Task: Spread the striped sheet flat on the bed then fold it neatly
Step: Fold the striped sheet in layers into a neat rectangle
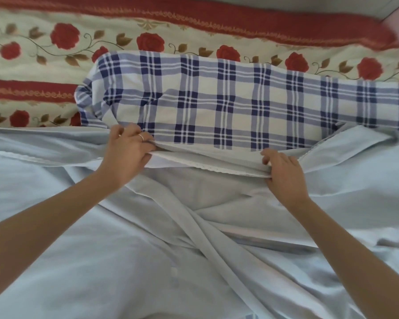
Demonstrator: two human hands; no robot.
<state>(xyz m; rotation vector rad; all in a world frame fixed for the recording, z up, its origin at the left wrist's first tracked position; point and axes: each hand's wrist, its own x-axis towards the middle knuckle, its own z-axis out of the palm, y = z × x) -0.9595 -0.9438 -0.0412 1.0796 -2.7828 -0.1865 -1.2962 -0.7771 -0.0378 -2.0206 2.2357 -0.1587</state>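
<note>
Gripping the hemmed edge of the pale blue-grey fabric sheet [217, 203] in my curled left hand [127, 148] and right hand [283, 173] beside the blue-and-white checked pillow [228, 100], I judge spreading unfinished: it lies creased across the bed [44, 72], folding not begun.

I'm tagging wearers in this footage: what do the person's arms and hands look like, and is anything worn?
Both forearms are bare, with no sleeves in view. The left hand wears one thin ring; the right hand wears nothing. No watch or bracelet.
</note>
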